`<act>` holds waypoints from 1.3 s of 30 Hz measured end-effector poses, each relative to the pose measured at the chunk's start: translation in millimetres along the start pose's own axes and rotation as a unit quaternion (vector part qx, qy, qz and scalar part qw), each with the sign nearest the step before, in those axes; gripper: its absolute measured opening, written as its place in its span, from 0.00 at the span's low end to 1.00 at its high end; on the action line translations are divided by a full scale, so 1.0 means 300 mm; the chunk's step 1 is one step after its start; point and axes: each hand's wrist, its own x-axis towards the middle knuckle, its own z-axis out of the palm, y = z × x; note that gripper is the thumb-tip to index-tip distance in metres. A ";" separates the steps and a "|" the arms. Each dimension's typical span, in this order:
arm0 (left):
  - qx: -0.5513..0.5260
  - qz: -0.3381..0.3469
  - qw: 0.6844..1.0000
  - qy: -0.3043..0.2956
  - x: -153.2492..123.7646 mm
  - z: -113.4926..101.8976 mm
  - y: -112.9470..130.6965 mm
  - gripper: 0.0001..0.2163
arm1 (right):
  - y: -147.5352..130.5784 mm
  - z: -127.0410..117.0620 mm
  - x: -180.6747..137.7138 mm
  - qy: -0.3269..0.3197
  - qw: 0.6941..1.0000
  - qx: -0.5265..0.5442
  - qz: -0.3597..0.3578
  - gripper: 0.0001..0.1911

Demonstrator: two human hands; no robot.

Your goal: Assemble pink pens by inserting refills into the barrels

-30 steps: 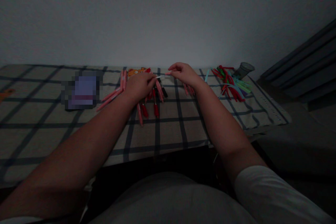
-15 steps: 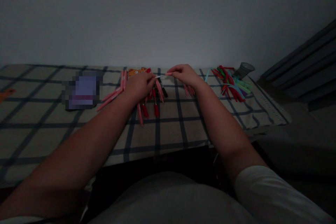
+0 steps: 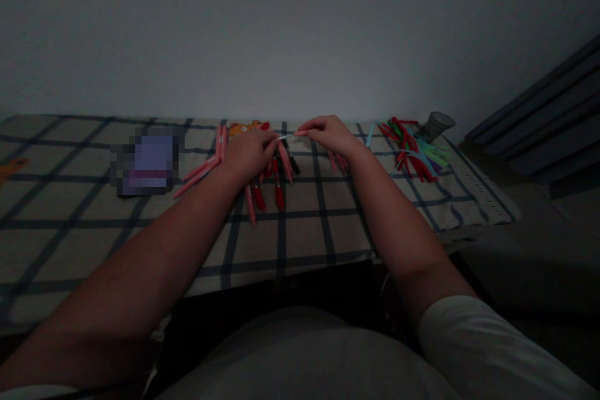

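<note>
Over the pile of pens, my left hand (image 3: 249, 151) pinches one end of a slim pen (image 3: 282, 137), whose pale tip shows to the right of its fingers. My right hand (image 3: 327, 132) pinches a small pink pen cap (image 3: 300, 133) just right of that tip, in line with it. In the dim light I cannot tell whether cap and pen touch. Below my left hand lie several pink pens (image 3: 285, 162), some red-capped pens (image 3: 279, 196) and a black pen (image 3: 294, 165). More pink pens (image 3: 338, 160) lie under my right wrist.
Left of my left hand lie several pink pens (image 3: 199, 176), with a blurred-out purple item (image 3: 152, 162) farther left. An orange bear-patterned item (image 3: 239, 129) sits behind that hand. Coloured strips (image 3: 412, 153) and a tipped clear cup (image 3: 437, 125) lie right on the checked cloth (image 3: 300, 231).
</note>
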 end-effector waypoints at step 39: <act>-0.011 -0.003 1.000 -0.013 0.004 0.001 0.001 0.24 | 0.003 0.003 0.002 -0.015 1.000 0.003 -0.010 0.15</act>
